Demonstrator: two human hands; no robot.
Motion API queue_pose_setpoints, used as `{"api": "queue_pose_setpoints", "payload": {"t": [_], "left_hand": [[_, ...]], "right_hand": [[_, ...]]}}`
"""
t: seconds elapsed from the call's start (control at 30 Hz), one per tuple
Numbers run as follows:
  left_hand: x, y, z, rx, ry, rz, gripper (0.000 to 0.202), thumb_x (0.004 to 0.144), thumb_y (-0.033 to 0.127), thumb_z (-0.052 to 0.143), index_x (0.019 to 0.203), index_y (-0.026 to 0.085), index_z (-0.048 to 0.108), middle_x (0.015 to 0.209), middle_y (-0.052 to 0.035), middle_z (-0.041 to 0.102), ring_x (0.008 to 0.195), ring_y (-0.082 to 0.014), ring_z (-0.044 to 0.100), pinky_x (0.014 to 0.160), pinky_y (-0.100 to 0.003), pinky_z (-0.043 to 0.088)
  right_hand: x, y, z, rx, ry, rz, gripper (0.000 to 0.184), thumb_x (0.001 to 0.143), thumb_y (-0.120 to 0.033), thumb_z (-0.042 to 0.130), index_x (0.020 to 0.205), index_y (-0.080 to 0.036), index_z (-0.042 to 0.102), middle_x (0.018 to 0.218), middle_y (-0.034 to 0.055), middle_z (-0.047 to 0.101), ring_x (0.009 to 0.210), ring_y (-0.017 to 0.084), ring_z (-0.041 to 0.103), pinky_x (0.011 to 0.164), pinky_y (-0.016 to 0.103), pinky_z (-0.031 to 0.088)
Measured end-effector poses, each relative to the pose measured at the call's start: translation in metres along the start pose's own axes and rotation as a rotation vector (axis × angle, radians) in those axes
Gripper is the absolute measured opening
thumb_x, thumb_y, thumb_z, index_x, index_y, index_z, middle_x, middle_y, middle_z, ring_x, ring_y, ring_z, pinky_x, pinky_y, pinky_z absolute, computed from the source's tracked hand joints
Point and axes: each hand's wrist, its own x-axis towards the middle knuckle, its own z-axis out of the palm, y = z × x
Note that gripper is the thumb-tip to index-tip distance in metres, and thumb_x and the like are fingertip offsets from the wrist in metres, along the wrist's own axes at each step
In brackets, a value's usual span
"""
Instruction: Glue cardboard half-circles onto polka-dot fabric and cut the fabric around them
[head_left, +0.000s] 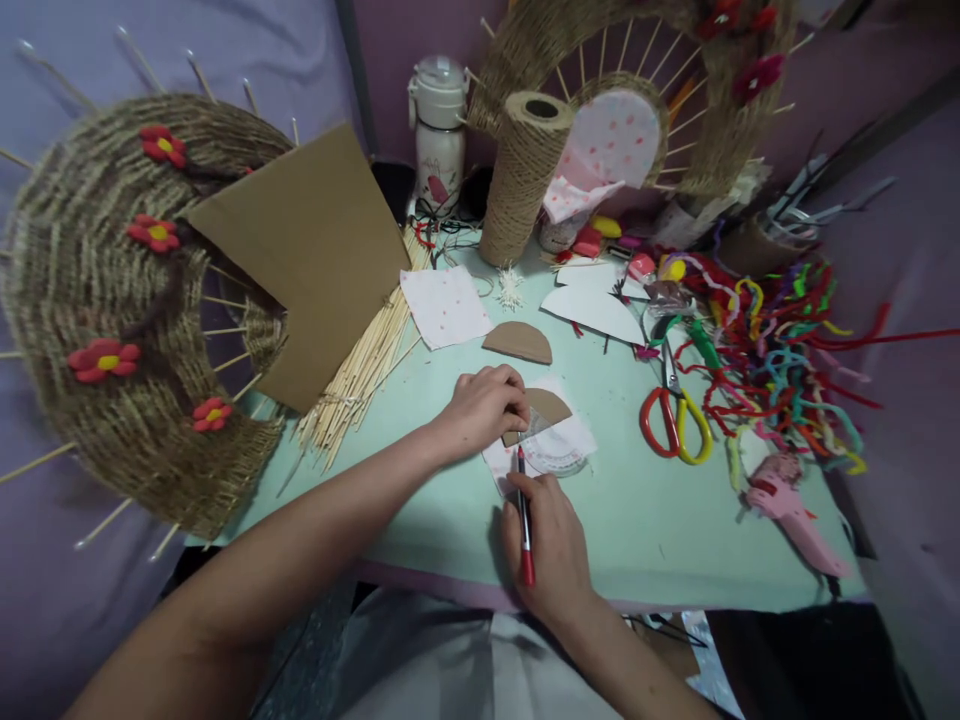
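My left hand (484,405) presses down, fingers curled, on a brown cardboard half-disc (550,407) and a clear protractor (559,455) lying on a piece of white dotted fabric (585,440). My right hand (551,550) is closed around a red pen (523,520), its tip touching the fabric at the left edge of the protractor. A second cardboard half-disc (519,342) lies just beyond, apart from both hands.
On the pale green table (637,530): red-and-yellow scissors (675,420), a pink glue gun (787,500), a heap of pipe cleaners (780,350), bamboo sticks (360,375), a twine spool (521,175), a fabric square (446,305), cardboard sheet (307,250). A woven flowered basket (112,310) stands left.
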Motion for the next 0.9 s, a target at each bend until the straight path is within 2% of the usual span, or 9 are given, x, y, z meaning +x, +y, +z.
{"api": "queue_pose_setpoints", "payload": {"t": [0.27, 0.4, 0.5, 0.63, 0.7, 0.8, 0.9], "left_hand": [[0.001, -0.002, 0.002, -0.034, 0.009, -0.006, 0.011, 0.080, 0.017, 0.065, 0.072, 0.023, 0.069, 0.108, 0.0004, 0.059, 0.110, -0.0226, 0.050, 0.095, -0.043, 0.028], [0.001, -0.002, 0.002, -0.041, 0.003, -0.014, 0.013, 0.081, 0.016, 0.063, 0.072, 0.023, 0.069, 0.108, 0.0003, 0.059, 0.109, -0.0225, 0.050, 0.093, -0.042, 0.028], [0.000, -0.002, 0.002, -0.038, 0.005, -0.010, 0.014, 0.082, 0.016, 0.062, 0.071, 0.023, 0.068, 0.106, 0.0001, 0.059, 0.108, -0.0223, 0.051, 0.093, -0.042, 0.029], [0.002, -0.001, 0.000, -0.028, -0.027, -0.033, 0.014, 0.082, 0.015, 0.063, 0.072, 0.022, 0.068, 0.108, -0.0002, 0.059, 0.110, -0.0221, 0.050, 0.094, -0.042, 0.028], [0.003, -0.001, 0.000, -0.027, -0.039, -0.053, 0.012, 0.081, 0.015, 0.065, 0.073, 0.023, 0.068, 0.109, 0.0000, 0.058, 0.110, -0.0218, 0.050, 0.095, -0.041, 0.028], [0.003, -0.001, 0.000, -0.016, -0.048, -0.070, 0.010, 0.081, 0.017, 0.066, 0.074, 0.023, 0.069, 0.111, 0.0002, 0.057, 0.109, -0.0218, 0.050, 0.094, -0.041, 0.028], [0.002, -0.002, 0.001, 0.014, -0.041, -0.065, 0.014, 0.083, 0.017, 0.063, 0.073, 0.024, 0.068, 0.113, 0.0004, 0.057, 0.109, -0.0220, 0.050, 0.094, -0.041, 0.028]], "right_hand": [[0.001, 0.001, 0.003, -0.019, 0.013, -0.013, 0.017, 0.090, -0.012, 0.046, 0.105, -0.017, 0.053, 0.078, 0.0042, 0.056, 0.067, 0.019, 0.053, 0.058, 0.030, 0.043], [0.001, 0.001, -0.001, 0.072, 0.020, -0.005, 0.018, 0.089, -0.009, 0.048, 0.104, -0.020, 0.054, 0.078, 0.0036, 0.061, 0.068, 0.018, 0.058, 0.060, 0.030, 0.044], [0.002, 0.002, -0.013, 0.183, 0.045, 0.024, 0.019, 0.089, -0.009, 0.048, 0.103, -0.021, 0.056, 0.076, 0.0023, 0.062, 0.066, 0.017, 0.059, 0.061, 0.030, 0.045], [0.011, 0.016, -0.032, 0.336, 0.041, 0.100, 0.016, 0.090, -0.012, 0.050, 0.097, -0.022, 0.059, 0.073, 0.0018, 0.060, 0.064, 0.017, 0.057, 0.059, 0.030, 0.046], [0.017, 0.027, -0.038, 0.443, 0.110, 0.140, 0.016, 0.092, -0.013, 0.048, 0.095, -0.022, 0.061, 0.072, 0.0013, 0.059, 0.063, 0.016, 0.057, 0.058, 0.030, 0.045], [0.026, 0.041, -0.038, 0.529, 0.180, 0.212, 0.015, 0.093, -0.014, 0.049, 0.095, -0.022, 0.062, 0.074, 0.0010, 0.059, 0.064, 0.015, 0.057, 0.057, 0.028, 0.045], [0.032, 0.050, -0.032, 0.558, 0.182, 0.246, 0.012, 0.090, -0.013, 0.052, 0.095, -0.023, 0.058, 0.077, 0.0010, 0.058, 0.065, 0.015, 0.056, 0.057, 0.028, 0.045]]}}
